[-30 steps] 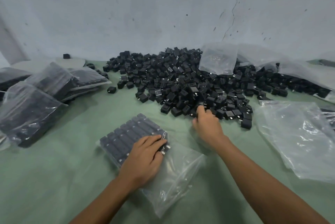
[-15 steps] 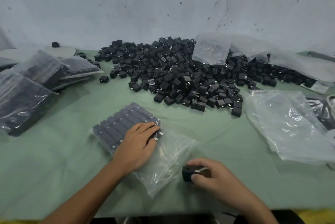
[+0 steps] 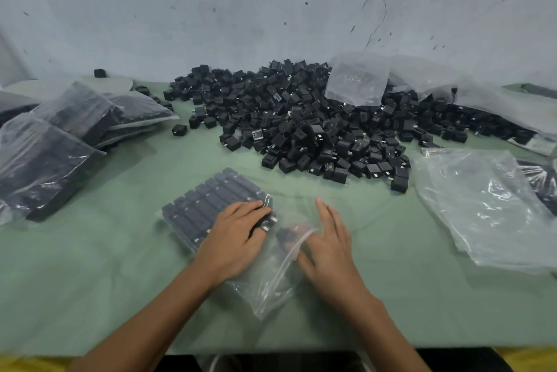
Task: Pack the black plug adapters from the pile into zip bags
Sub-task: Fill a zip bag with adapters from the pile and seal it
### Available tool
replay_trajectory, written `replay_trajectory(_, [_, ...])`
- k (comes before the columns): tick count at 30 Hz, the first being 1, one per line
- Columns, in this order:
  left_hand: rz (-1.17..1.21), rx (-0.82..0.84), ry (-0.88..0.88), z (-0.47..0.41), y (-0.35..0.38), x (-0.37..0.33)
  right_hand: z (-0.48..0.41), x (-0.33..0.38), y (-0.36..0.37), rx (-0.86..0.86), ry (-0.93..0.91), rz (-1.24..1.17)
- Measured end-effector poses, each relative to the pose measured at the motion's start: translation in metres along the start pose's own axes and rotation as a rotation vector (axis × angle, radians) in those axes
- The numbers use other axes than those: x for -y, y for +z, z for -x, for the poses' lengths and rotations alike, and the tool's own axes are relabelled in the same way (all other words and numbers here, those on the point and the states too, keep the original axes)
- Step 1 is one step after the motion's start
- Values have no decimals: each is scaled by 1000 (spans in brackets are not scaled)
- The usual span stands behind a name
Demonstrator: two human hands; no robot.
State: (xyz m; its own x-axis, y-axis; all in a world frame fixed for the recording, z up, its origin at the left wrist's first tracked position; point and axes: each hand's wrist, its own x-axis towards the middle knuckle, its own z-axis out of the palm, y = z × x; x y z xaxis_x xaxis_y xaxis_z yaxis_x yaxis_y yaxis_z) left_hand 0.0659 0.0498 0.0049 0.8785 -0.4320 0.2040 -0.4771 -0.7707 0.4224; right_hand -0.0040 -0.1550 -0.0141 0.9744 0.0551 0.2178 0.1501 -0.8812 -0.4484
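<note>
Right hand (image 3: pixel 327 248), fingers straight, has pushed a blurred black plug adapter (image 3: pixel 286 236) into the clear zip bag (image 3: pixel 271 287) under the flat left hand (image 3: pixel 232 239)

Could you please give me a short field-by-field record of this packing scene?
Left hand: rests flat on the packed adapters inside the zip bag.
Right hand: at the bag's open end, beside one adapter blurred under the plastic; grip unclear.
Pile: loose black adapters behind, against the wall.
Filled bags: stacked at far left.
Empty bags: lying at right.
</note>
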Motion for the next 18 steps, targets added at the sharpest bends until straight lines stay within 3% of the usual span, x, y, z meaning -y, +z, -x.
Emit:
replay_trajectory(5, [-1,-5,15,1,0,0,-21,1,-9,160,-119,161])
replay_trajectory(13, [-4,-10,12,1,-1,-1,-21,10,-1,-144,25,154])
replay_trajectory(18, [4,-12,20,3,-3,-2,-33,22,1,-53,123,281])
